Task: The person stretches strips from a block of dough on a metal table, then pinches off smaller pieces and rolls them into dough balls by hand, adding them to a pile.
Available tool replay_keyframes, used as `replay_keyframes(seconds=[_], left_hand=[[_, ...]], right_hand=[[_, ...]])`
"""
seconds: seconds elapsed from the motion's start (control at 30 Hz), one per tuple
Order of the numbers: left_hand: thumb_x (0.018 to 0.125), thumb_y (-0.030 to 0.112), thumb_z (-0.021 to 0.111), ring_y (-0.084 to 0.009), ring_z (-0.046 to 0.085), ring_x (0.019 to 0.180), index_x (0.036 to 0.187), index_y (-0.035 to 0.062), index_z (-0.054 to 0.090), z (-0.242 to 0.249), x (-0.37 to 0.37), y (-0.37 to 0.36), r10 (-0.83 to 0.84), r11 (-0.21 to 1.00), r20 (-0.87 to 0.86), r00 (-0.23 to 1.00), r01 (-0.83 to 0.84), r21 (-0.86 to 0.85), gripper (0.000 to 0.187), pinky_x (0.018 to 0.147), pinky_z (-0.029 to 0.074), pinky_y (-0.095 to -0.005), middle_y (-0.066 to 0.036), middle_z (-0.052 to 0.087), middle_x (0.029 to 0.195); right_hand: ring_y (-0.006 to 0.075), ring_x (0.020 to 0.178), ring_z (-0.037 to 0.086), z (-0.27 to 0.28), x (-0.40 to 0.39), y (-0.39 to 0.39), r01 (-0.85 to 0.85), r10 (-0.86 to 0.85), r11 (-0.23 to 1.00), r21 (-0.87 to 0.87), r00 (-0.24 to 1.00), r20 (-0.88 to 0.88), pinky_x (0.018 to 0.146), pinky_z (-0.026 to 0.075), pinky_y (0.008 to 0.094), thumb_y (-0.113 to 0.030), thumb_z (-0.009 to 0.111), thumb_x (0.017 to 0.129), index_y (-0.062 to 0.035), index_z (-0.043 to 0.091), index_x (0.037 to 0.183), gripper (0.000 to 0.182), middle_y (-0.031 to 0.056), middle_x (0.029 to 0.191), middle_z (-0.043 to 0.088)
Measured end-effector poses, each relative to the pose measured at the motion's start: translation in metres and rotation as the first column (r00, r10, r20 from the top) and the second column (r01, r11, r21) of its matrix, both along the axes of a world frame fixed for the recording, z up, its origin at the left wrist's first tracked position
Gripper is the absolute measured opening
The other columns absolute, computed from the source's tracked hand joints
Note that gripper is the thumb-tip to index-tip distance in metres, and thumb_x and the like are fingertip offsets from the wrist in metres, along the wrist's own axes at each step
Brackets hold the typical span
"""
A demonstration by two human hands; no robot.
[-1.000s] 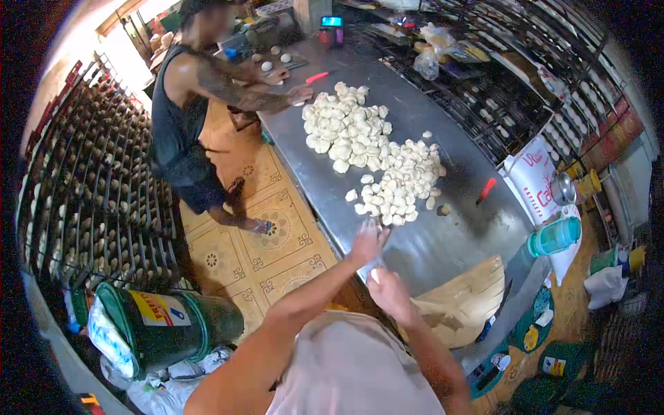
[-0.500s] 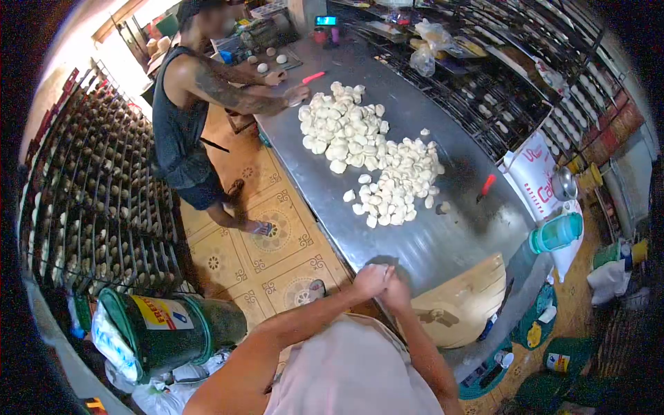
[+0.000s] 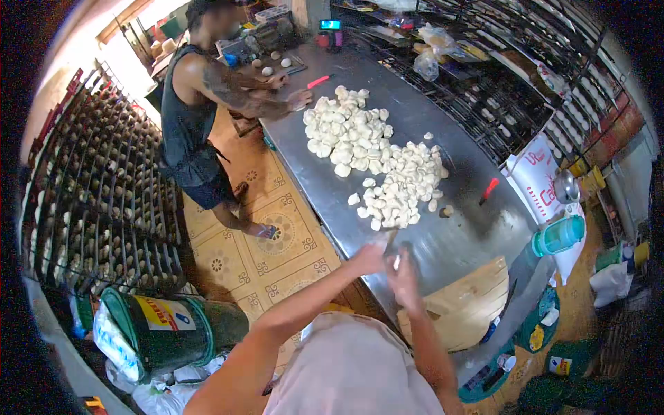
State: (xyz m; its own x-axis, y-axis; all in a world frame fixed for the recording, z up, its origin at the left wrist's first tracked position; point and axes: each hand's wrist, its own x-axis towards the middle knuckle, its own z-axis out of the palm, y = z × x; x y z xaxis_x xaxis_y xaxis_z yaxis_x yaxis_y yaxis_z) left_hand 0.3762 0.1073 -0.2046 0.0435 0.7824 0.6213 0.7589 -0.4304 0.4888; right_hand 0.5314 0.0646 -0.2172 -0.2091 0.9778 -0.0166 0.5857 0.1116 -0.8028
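A large heap of pale dough pieces lies across the middle of the metal table. Just below the heap, over the table's near edge, are my two hands, close together but apart. My left hand is blurred by motion, and its fingers are hard to make out. Beside it on the right, my right hand is closed around a small white piece of dough. A wooden board lies below and to the right of my right hand.
A co-worker stands at the table's left side, hands on the far end. A red-handled tool and a teal container are on the right. Racks stand at left; a green bin is at lower left.
My hands, pressed together before, have come apart and moved slightly up toward the dough heap. A white piece now shows at my right hand. The whole view has shifted slightly.
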Motion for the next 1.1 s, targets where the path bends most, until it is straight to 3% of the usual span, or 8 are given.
replay_keyframes(seconds=[0.1, 0.23, 0.47, 0.57, 0.7, 0.9, 1.0, 1.1], left_hand=[[0.087, 0.032, 0.069, -0.0422, 0.067, 0.095, 0.106, 0.0045, 0.066, -0.063, 0.006, -0.029, -0.377, 0.576, 0.257, 0.89, 0.443, -0.687, 0.034, 0.081, 0.054, -0.0493, -0.023, 0.07, 0.098], [0.094, 0.031, 0.062, -0.0447, 0.068, 0.086, 0.094, 0.0015, 0.07, -0.084, 0.022, -0.053, -0.226, 0.543, 0.331, 0.916, 0.4, -0.738, 0.03, 0.077, 0.054, -0.0511, -0.025, 0.07, 0.087], [0.102, 0.034, 0.052, -0.0463, 0.067, 0.075, 0.085, 0.0008, 0.07, -0.021, 0.025, -0.046, -0.126, 0.718, -0.036, 0.991, 0.066, -0.693, 0.041, 0.071, 0.054, -0.0527, -0.027, 0.066, 0.077], [0.102, 0.038, 0.053, -0.046, 0.067, 0.074, 0.08, 0.0024, 0.07, -0.021, 0.025, -0.03, 0.038, 0.775, 0.07, 0.997, 0.015, -0.632, 0.045, 0.071, 0.055, -0.0542, -0.026, 0.066, 0.074], [0.096, 0.029, 0.057, -0.0449, 0.066, 0.094, 0.117, 0.0039, 0.062, -0.035, 0.015, 0.02, 0.24, 0.902, 0.069, 0.968, -0.196, -0.385, 0.033, 0.082, 0.054, -0.0514, -0.028, 0.068, 0.1], [0.085, 0.026, 0.071, -0.0393, 0.066, 0.096, 0.125, 0.0041, 0.06, -0.034, -0.004, -0.013, -0.261, 0.635, 0.356, 0.897, 0.437, -0.637, 0.047, 0.087, 0.053, -0.047, -0.027, 0.067, 0.106], [0.091, 0.03, 0.065, -0.0424, 0.068, 0.086, 0.106, 0.0012, 0.068, -0.057, 0.008, -0.034, -0.398, 0.473, 0.292, 0.87, 0.467, -0.747, 0.033, 0.081, 0.054, -0.049, -0.027, 0.068, 0.091], [0.098, 0.036, 0.057, -0.0456, 0.067, 0.08, 0.092, 0.0006, 0.071, -0.057, 0.019, -0.052, -0.128, 0.699, 0.186, 0.974, 0.222, -0.68, 0.039, 0.075, 0.054, -0.0523, -0.027, 0.068, 0.082]], right_hand=[[0.0491, 0.094, 0.065, -0.034, 0.016, -0.013, -0.129, 0.13, 0.992, -0.011, 0.987, 0.089, 0.077, 0.052, 0.0528, -0.014, 0.068, 0.085, -0.002, 0.057, 0.116, 0.035, 0.0265, 0.103, 0.067], [0.0496, 0.077, 0.066, -0.015, 0.027, -0.037, -0.129, 0.105, 0.929, 0.346, 0.991, 0.088, 0.069, 0.052, 0.0563, -0.02, 0.063, 0.092, -0.0029, 0.056, 0.119, 0.033, 0.0225, 0.083, 0.069], [0.05, 0.085, 0.063, -0.012, 0.012, -0.016, -0.174, 0.231, 0.951, -0.257, 0.95, 0.212, 0.077, 0.052, 0.0529, -0.025, 0.062, 0.091, -0.0008, 0.062, 0.1, 0.026, 0.0289, 0.093, 0.066], [0.05, 0.084, 0.063, 0.01, 0.019, -0.013, -0.22, 0.248, 0.96, -0.171, 0.955, 0.163, 0.075, 0.052, 0.0519, -0.026, 0.06, 0.094, -0.0001, 0.062, 0.096, 0.026, 0.0295, 0.088, 0.065], [0.0492, 0.084, 0.063, 0.05, 0.005, -0.015, -0.137, 0.143, 0.99, -0.046, 0.975, 0.172, 0.075, 0.052, 0.0511, -0.026, 0.062, 0.094, -0.0006, 0.062, 0.103, 0.027, 0.0289, 0.091, 0.066], [0.0483, 0.088, 0.063, -0.012, 0.006, 0.009, 0.008, 0.016, 0.988, 0.153, 0.988, -0.154, 0.078, 0.051, 0.0533, -0.024, 0.067, 0.09, -0.0024, 0.059, 0.118, 0.036, 0.0271, 0.102, 0.067], [0.0485, 0.093, 0.063, -0.028, 0.019, -0.02, -0.224, 0.212, 0.965, 0.135, 0.972, 0.098, 0.08, 0.052, 0.0535, -0.022, 0.069, 0.087, -0.0047, 0.055, 0.125, 0.044, 0.0259, 0.111, 0.066], [0.0484, 0.091, 0.064, -0.019, 0.019, -0.03, -0.138, 0.13, 0.99, 0.027, 0.971, 0.199, 0.081, 0.052, 0.0535, -0.022, 0.069, 0.087, -0.0054, 0.058, 0.121, 0.04, 0.0255, 0.105, 0.067]])
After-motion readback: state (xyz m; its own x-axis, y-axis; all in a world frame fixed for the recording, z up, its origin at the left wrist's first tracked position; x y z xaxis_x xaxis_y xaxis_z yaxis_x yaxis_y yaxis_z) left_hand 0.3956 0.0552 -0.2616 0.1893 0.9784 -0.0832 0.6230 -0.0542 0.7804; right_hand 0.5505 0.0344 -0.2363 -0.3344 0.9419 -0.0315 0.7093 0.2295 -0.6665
